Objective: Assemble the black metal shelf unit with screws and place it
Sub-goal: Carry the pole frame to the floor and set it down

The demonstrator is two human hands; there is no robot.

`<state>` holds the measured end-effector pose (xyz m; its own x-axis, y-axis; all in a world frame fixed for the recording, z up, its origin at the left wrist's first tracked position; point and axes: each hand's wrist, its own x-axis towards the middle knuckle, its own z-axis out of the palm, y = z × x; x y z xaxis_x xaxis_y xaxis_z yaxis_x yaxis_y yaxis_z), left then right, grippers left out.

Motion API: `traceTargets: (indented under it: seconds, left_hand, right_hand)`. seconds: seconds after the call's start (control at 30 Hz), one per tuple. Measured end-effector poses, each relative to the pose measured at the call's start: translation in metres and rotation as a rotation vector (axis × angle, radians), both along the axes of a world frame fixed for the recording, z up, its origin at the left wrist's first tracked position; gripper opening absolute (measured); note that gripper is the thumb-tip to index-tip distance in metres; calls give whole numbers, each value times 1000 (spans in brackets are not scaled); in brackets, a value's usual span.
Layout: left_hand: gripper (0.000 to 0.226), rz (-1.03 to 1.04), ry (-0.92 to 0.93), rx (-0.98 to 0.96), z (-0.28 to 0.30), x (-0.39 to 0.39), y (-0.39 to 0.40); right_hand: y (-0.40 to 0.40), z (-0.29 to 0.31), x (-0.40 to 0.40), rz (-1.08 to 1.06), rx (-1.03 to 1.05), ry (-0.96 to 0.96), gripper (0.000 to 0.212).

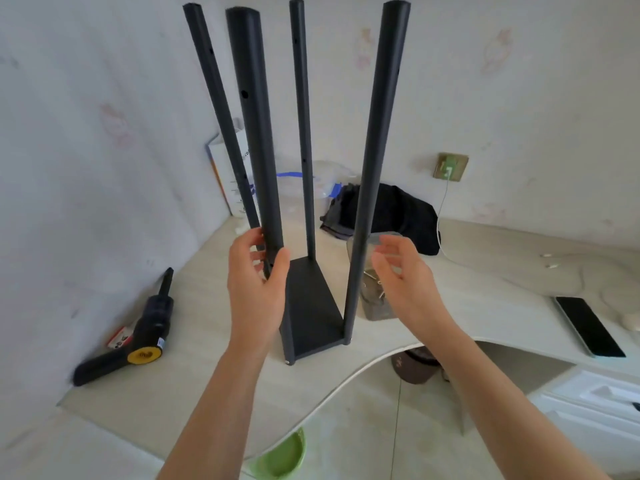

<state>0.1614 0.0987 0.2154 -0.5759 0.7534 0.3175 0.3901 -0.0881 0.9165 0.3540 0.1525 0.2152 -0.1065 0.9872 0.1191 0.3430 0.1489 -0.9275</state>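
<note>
The black metal shelf unit [313,306] stands upright on the pale desk [214,362]: a flat base panel with several tall black posts rising from its corners, each post drilled with small holes. My left hand [256,278] wraps around the near left post [254,133] low down. My right hand [403,271] hovers open just right of the near right post [372,161], fingers spread and not touching it. A clear container [375,299] holding metal screws sits right behind that post.
A black and yellow electric screwdriver [138,337] lies on the desk at left. A phone [588,325] lies at right. Black fabric [398,216], a white bag [230,174] and plastic wrap sit by the wall. A green bowl [282,457] is below the desk's curved edge.
</note>
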Motion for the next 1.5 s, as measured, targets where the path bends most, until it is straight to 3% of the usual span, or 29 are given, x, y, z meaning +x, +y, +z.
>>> traceTargets:
  seconds: [0.17, 0.4, 0.63, 0.8, 1.07, 1.5]
  left_hand:
    - [32, 0, -58, 51, -1, 3, 21]
    - [12, -44, -126, 112, -5, 4, 39]
    - [43, -47, -119, 190, -14, 2, 48]
    - [30, 9, -112, 194, -16, 0, 56]
    - [35, 90, -77, 253, 5, -11, 64]
    - [38, -38, -201, 219, 51, -34, 18]
  right_hand:
    - [29, 8, -7, 35, 70, 60, 50]
    - [54, 10, -32, 88, 92, 186, 37]
    - [60, 0, -46, 60, 186, 334, 28]
    - [62, -1, -54, 34, 219, 364, 30]
    - [67, 16, -72, 14, 265, 372, 30]
    - [16, 52, -87, -44, 339, 418, 20]
